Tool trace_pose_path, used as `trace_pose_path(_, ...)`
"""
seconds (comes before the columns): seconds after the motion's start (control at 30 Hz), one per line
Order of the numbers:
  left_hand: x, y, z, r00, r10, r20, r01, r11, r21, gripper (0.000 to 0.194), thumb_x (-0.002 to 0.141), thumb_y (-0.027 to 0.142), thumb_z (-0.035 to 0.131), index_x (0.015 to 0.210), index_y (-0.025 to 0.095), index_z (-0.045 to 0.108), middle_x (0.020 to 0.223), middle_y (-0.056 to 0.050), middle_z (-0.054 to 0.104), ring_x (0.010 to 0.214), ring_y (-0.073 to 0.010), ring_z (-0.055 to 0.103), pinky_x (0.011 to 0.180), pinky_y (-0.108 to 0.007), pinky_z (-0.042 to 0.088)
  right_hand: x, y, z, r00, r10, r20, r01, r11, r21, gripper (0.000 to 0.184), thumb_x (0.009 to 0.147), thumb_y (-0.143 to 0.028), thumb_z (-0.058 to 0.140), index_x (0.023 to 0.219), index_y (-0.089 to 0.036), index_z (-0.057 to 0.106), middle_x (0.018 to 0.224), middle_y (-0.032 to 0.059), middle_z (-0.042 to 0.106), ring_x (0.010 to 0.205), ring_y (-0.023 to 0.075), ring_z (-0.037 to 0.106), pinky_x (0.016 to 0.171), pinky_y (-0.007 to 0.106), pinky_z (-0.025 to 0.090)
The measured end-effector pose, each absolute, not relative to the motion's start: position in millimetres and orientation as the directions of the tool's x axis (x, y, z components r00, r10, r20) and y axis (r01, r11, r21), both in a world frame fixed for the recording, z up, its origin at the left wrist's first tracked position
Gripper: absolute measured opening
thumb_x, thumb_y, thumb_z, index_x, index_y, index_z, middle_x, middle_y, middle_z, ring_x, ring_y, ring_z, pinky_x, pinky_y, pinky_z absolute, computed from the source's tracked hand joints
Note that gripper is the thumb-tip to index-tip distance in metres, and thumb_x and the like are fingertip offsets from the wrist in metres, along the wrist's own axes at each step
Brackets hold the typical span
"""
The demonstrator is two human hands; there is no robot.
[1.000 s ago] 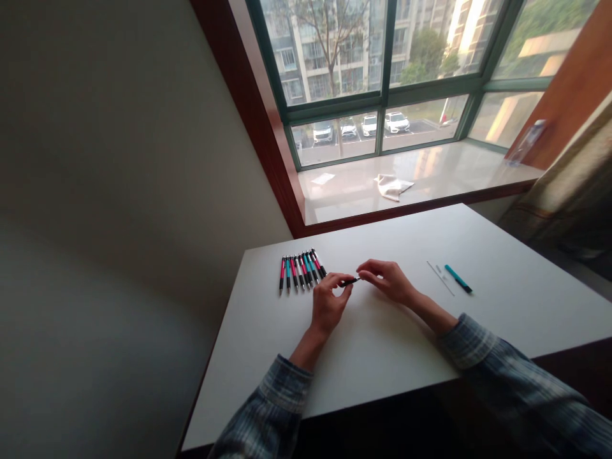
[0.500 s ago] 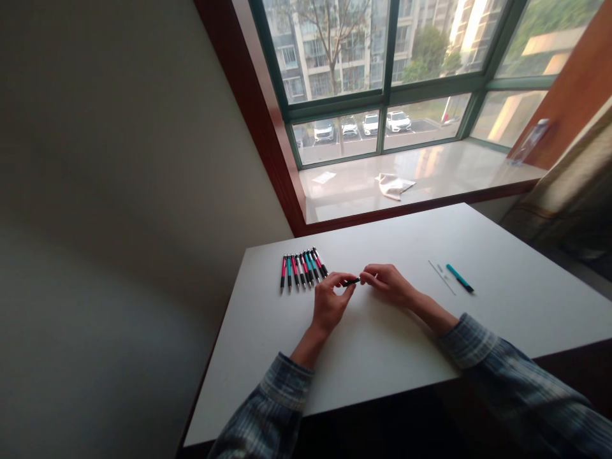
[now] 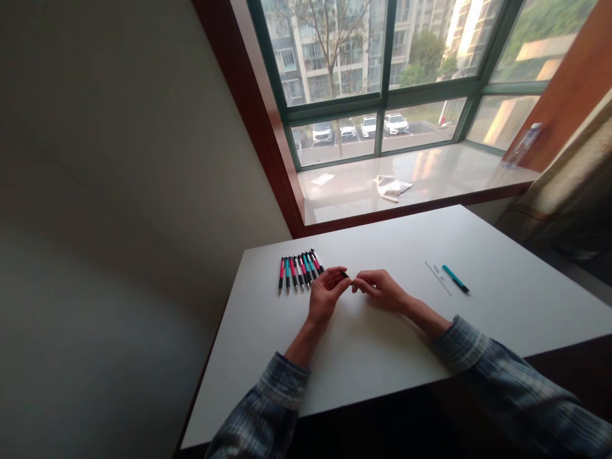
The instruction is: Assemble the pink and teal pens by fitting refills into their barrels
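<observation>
A small black pen part (image 3: 345, 275) is pinched between the thumb and fingers of my left hand (image 3: 325, 294). At its near end, my right hand (image 3: 380, 288) is closed, thumb and forefinger together at the tip of the part; the fingertips hide most of that end. Just left of my hands lies a row of several click pens (image 3: 294, 273) in pink, teal and white with black grips. Off to the right are a teal pen barrel (image 3: 454, 278) with a dark end, a thin pen refill (image 3: 437, 278) and small pale pieces beside it.
The white table (image 3: 382, 357) stands against a grey wall (image 3: 119, 223) on the left. Behind it, the windowsill (image 3: 349, 197) holds a crumpled white cloth (image 3: 392, 187), a paper (image 3: 322, 179) and a clear bottle (image 3: 523, 146). A curtain (image 3: 559, 172) hangs at the right.
The black part has turned from nearly level to tilted between my hands. My right fingers have closed in at its end, and both hands are nearer each other.
</observation>
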State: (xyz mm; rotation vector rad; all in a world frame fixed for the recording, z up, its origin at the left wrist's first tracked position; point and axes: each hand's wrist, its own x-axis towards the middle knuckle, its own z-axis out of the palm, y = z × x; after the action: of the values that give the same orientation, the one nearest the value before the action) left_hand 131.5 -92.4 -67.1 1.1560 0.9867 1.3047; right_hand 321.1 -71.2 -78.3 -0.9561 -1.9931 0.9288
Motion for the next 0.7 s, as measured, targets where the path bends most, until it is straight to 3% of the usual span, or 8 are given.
trace_pose_path(0.17,130.0,-92.7,-65.3,0.062,0.996,0.068,-0.178,-0.056,0.982,0.030,0.078,0.035,0.084,0.101,0.018,0.074,0.102,-0.007,0.076,0.088,-0.0178,0.072,0.082,-0.029,0.055,327.6,-77.9,-70.1,-0.403,0.843,0.356,0.374,0.507,-0.777,0.035,0.103,-0.044,0.052,0.089,-0.022,0.076,0.083,0.0038,0.074,0.073,0.0173,0.064,0.071,0.029,0.048)
trace_pose_path(0.27,128.9,-93.7,-64.0,0.057,0.998,0.032,-0.207,-0.020,0.978,0.035,0.081,0.042,0.081,0.105,0.020,0.069,0.110,-0.007,0.074,0.091,-0.0201,0.075,0.080,-0.030,0.056,364.8,-85.2,-61.8,-0.213,0.866,0.451,0.540,0.490,-0.684,0.029,0.100,-0.044,0.057,0.094,-0.022,0.075,0.086,0.0051,0.073,0.071,0.0185,0.062,0.070,0.031,0.049)
trace_pose_path(0.37,128.8,-94.6,-63.6,0.059,0.998,-0.002,-0.235,0.016,0.972,0.040,0.083,0.050,0.078,0.109,0.022,0.064,0.110,-0.007,0.074,0.090,-0.0220,0.077,0.077,-0.030,0.056,424.6,-98.8,-61.3,0.021,0.854,0.520,0.736,0.339,-0.586,0.030,0.098,-0.046,0.057,0.099,-0.022,0.074,0.088,0.0071,0.073,0.073,0.0212,0.064,0.073,0.036,0.051)
trace_pose_path(0.53,129.6,-95.4,-64.8,0.031,0.999,-0.010,-0.207,0.016,0.978,0.048,0.076,0.046,0.085,0.112,0.019,0.066,0.103,-0.008,0.075,0.081,-0.0208,0.077,0.076,-0.031,0.056,510.1,-123.2,-86.6,0.134,0.937,0.323,0.877,0.040,-0.479,0.042,0.088,-0.057,0.060,0.106,-0.022,0.073,0.090,0.0096,0.075,0.073,0.0266,0.069,0.065,0.039,0.052)
trace_pose_path(0.63,129.1,-95.9,-64.9,0.027,1.000,-0.010,-0.170,0.015,0.985,0.048,0.073,0.044,0.087,0.108,0.017,0.071,0.102,-0.010,0.076,0.077,-0.0209,0.077,0.072,-0.031,0.056,527.0,-129.7,-97.4,0.159,0.960,0.230,0.881,-0.033,-0.471,0.040,0.086,-0.057,0.058,0.101,-0.022,0.073,0.084,0.0093,0.075,0.070,0.0280,0.071,0.066,0.042,0.054)
trace_pose_path(0.7,128.4,-96.2,-64.6,0.034,0.999,-0.015,-0.149,0.020,0.989,0.046,0.072,0.044,0.088,0.105,0.016,0.074,0.101,-0.010,0.077,0.075,-0.0205,0.076,0.070,-0.030,0.055,524.4,-129.7,-94.7,0.203,0.949,0.241,0.867,-0.060,-0.495,0.040,0.087,-0.056,0.057,0.102,-0.022,0.072,0.081,0.0091,0.075,0.068,0.0284,0.071,0.067,0.043,0.055)
